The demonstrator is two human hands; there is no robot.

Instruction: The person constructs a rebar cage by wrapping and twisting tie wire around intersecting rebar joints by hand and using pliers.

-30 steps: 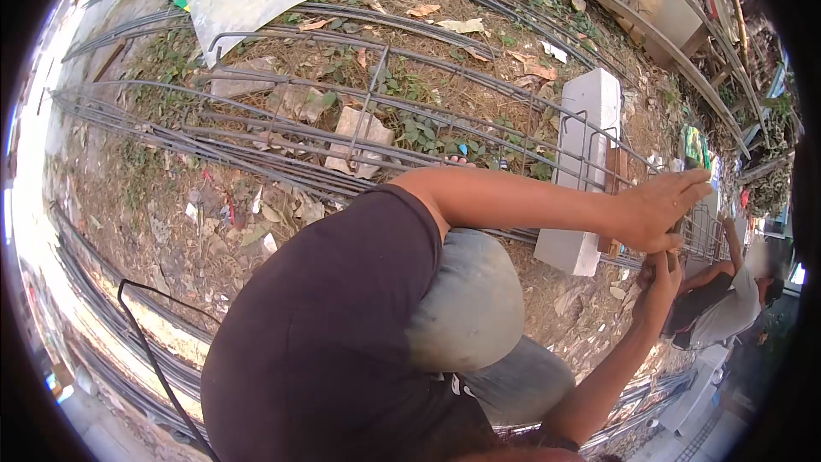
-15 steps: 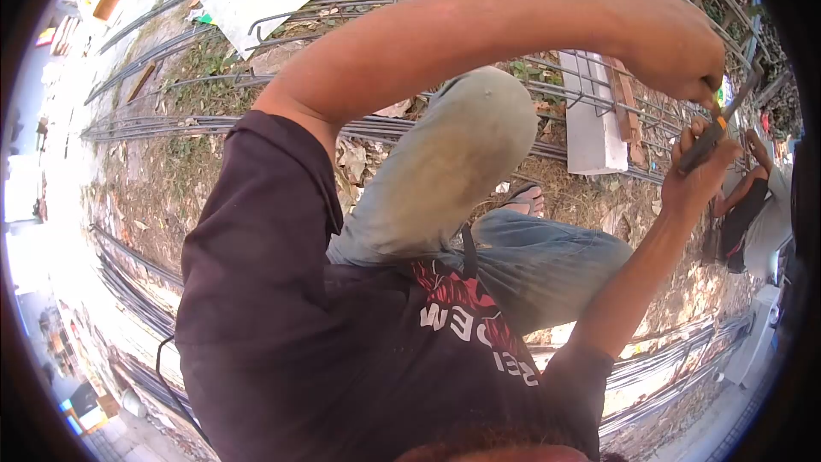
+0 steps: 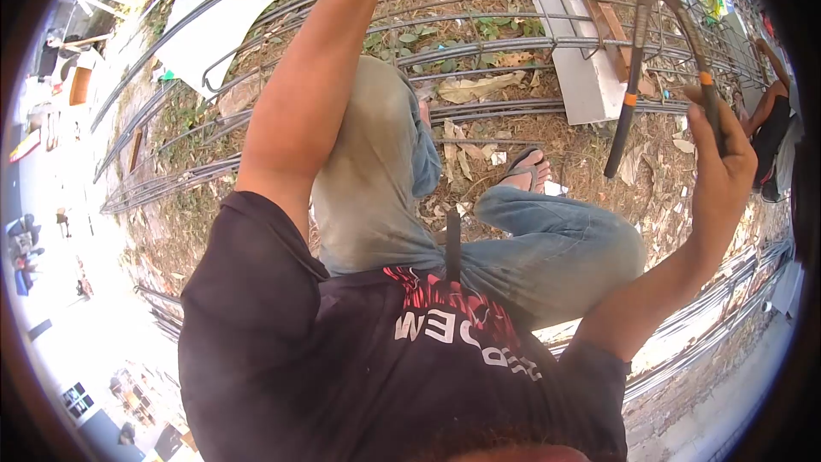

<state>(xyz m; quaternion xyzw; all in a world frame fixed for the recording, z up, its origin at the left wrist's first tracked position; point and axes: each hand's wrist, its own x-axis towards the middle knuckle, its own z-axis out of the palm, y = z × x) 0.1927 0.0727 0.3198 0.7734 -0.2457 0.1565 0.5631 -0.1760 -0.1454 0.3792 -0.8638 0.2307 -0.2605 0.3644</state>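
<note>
My right hand [image 3: 725,141] grips one dark handle of a pair of long-handled pincers [image 3: 710,103] with orange bands. The other handle swings free to the left, so the tool stands spread, its jaws at the top right. My left forearm [image 3: 308,85] reaches up past the top edge, and the hand itself is out of view. Beyond the pincers lies a cage of steel rebar [image 3: 505,53] with bent stirrups. A pale block [image 3: 586,85] and a reddish-brown wooden piece [image 3: 603,21] sit at the cage beneath bars.
Dry leaves [image 3: 483,87] and soil cover the ground around my sandalled foot [image 3: 526,169]. A white sheet [image 3: 214,30] lies among loose rods at the left. Another person [image 3: 770,128] is at the far right. More rods [image 3: 684,359] lie beside me at the lower right.
My left arm has swung away from the pincers to the left, taking its hand out of view. The pincers' handles have spread apart in my right hand.
</note>
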